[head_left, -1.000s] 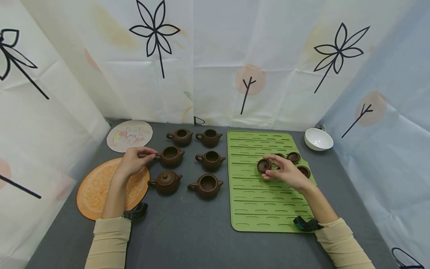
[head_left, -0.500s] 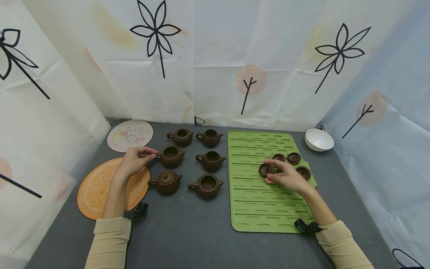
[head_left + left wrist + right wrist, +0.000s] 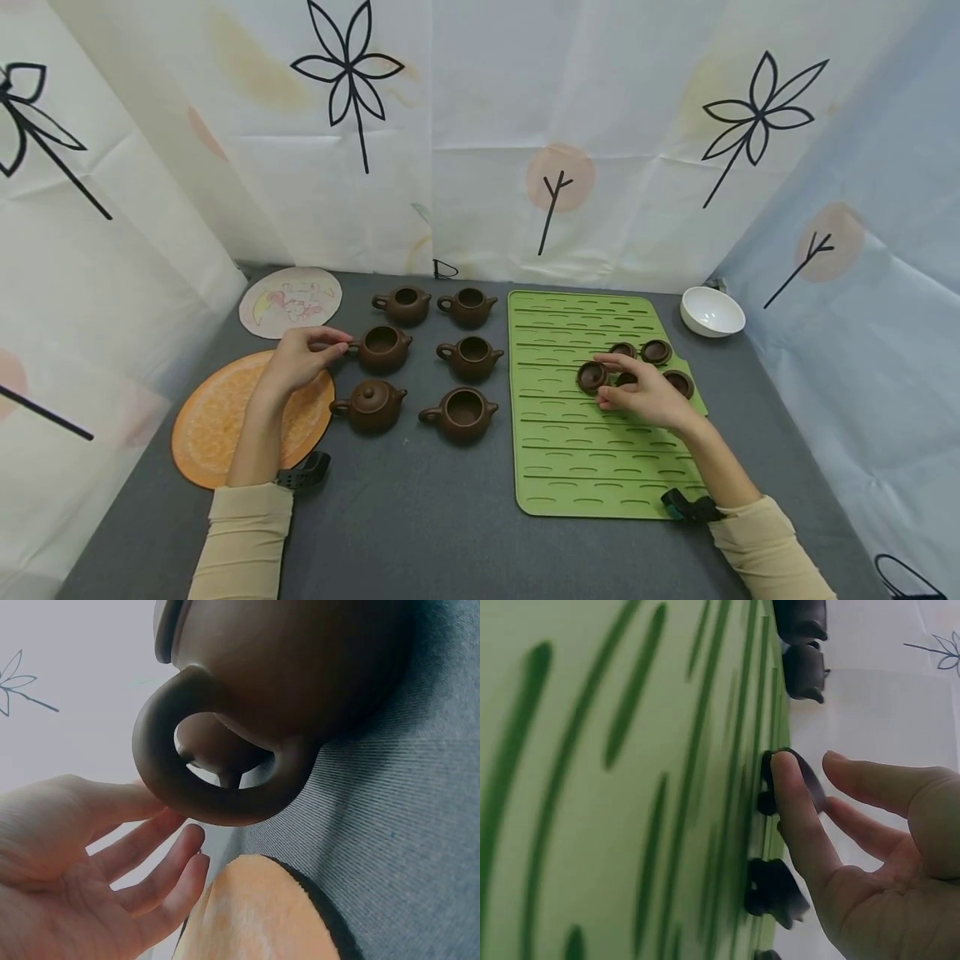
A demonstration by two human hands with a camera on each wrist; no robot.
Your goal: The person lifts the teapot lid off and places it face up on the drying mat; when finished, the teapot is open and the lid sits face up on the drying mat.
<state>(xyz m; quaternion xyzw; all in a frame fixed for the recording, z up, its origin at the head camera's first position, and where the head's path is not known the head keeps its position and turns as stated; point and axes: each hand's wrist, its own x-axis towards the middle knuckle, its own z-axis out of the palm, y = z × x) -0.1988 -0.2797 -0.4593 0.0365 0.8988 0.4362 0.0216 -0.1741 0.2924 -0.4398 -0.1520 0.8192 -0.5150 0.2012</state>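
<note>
My left hand (image 3: 307,360) pinches the handle of a brown lidless teapot (image 3: 382,354) in the left column. In the left wrist view, the large handle of the lidded teapot (image 3: 292,660) overlaps the left fingertips (image 3: 174,817). Over the green mat (image 3: 570,467), my right hand (image 3: 641,390) has thumb and forefinger spread around a small brown teapot lid (image 3: 591,377), which lies inner side up on the mat. Its fingers stand slightly apart from the lid's rim. Several similar lids, such as the lid (image 3: 656,352), lie behind and beside that hand.
Two columns of brown teapots stand mid-table, including a lidless teapot (image 3: 465,414) at the front right. An orange round mat (image 3: 206,425) lies under the left forearm, with a pale round mat (image 3: 291,302) behind. A white bowl (image 3: 712,312) stands back right, before the curtain (image 3: 480,125).
My right hand has lowered the lid onto the mat and let it go, its fingers drawing slightly right. The left hand stays at the teapot handle.
</note>
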